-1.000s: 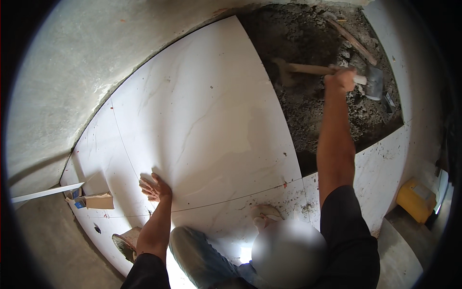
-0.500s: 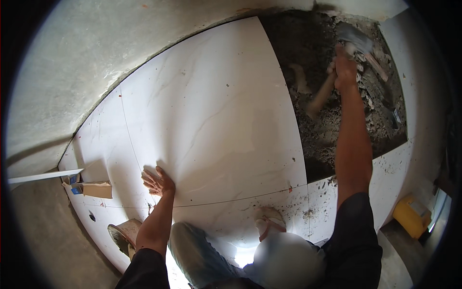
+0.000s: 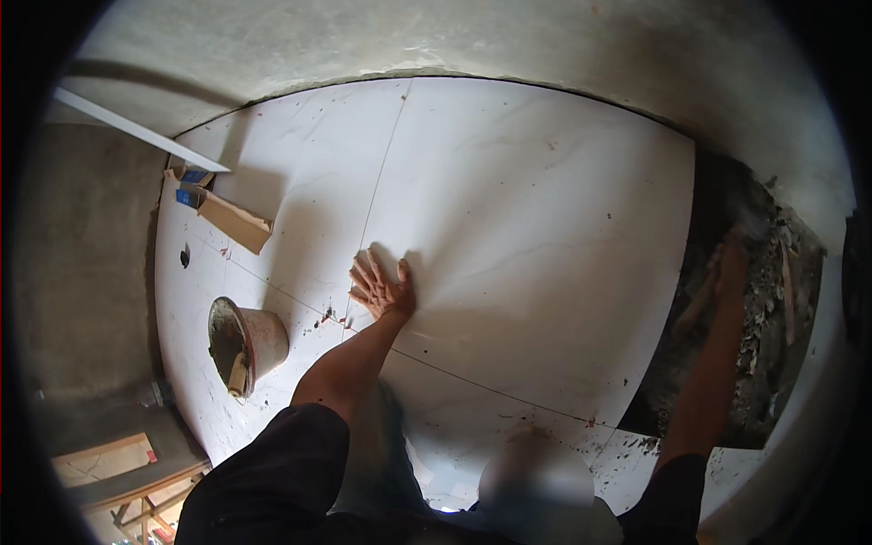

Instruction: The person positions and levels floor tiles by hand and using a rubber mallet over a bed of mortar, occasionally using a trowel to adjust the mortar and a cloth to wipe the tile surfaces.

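Note:
My left hand (image 3: 381, 289) lies open, fingers spread, on a large white marble-patterned tile (image 3: 527, 254). My right hand (image 3: 731, 268) is closed round a wooden-handled tool (image 3: 693, 307) inside the dark, rough mortar bed (image 3: 663, 400) at the right, beside the tile's edge. The tool's grey head is smeared by motion. Broken bits and a wooden stick (image 3: 787, 295) lie in that bed.
A mortar bucket (image 3: 263, 341) with a handled tool in it stands at left, near an open cardboard box (image 3: 232, 222) and a long white strip (image 3: 145, 129). Bare concrete walls (image 3: 490, 36) border the tiles. Wooden boards (image 3: 109, 452) lie at lower left.
The view has turned, bringing more of the bucket and left wall in. My right hand and tool have swung about within the mortar bed. My left hand stays flat on the tile.

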{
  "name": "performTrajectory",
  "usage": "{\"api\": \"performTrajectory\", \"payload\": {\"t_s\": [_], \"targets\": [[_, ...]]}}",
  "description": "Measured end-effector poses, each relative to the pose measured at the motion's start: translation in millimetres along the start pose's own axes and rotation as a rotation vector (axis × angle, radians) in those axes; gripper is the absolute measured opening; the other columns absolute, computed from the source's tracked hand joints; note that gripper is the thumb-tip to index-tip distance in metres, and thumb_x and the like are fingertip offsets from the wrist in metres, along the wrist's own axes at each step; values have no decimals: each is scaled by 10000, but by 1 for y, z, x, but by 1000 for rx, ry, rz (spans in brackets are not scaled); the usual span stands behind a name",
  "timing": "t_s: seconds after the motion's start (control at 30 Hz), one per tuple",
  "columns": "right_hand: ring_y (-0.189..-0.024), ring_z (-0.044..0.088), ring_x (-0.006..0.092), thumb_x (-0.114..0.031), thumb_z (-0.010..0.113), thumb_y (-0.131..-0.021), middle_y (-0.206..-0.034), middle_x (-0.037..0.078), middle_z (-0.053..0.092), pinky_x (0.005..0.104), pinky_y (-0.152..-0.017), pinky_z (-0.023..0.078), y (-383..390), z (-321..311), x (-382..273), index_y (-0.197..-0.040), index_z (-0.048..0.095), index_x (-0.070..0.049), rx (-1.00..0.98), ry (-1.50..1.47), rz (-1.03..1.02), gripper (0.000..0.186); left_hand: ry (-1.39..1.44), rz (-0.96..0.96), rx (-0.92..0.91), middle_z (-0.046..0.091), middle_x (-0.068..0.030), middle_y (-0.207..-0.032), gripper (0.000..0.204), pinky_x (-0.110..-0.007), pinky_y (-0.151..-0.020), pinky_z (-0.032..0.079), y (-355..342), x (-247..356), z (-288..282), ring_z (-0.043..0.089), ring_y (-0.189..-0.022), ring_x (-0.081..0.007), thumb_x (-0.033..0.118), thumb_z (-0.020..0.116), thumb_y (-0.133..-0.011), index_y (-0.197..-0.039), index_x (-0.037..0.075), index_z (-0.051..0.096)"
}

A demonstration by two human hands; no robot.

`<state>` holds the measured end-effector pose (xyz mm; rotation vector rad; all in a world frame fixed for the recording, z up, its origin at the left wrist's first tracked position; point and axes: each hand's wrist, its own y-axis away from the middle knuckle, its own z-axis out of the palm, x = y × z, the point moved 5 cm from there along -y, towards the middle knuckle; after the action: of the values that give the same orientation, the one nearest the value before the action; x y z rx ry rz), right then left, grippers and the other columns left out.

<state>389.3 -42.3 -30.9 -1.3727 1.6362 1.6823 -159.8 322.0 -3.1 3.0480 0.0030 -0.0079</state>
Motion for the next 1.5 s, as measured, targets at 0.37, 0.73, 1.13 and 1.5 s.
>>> {"api": "performTrajectory", "payload": {"t_s": [0.37,0.73,1.13,1.5], "targets": [[-445,391,70,-405,570,-929,-589,-41,409,240,-386,369,61,2,-15,-949,498,-136,157,-100,-2,279,43,10,-41,54,-126,-1571,788,-614,-1105,10,-1,11,2,2,-1447,-347,590,389,-896,-1511,189,103],[-327,348,85,-325,564,-934,-501,-36,360,246,-280,308,266,-31,97,-913,472,-161,219,-130,317,189,87,428,-46,16,-77,-1585,824,-530,-1141,-49,-175,143,-13,-44,-1456,-283,590,281,-910,-1506,67,56],[-367,407,72,-242,522,-944,-576,-25,418,244,-318,349,215,128,-6,-966,486,-91,-224,331,129,157,182,500,-1,66,-104,-1578,873,-559,-1129,-52,-244,217,-15,-34,-1457,-275,671,383,-841,-1514,184,116],[-360,426,96,-220,501,-948,-553,-6,436,265,-333,369,181,230,12,-986,454,-39,-288,308,28,192,252,716,61,233,-52,-1543,744,-540,-1154,6,-295,240,-28,102,-1449,-230,659,570,-748,-1387,299,450]]}}
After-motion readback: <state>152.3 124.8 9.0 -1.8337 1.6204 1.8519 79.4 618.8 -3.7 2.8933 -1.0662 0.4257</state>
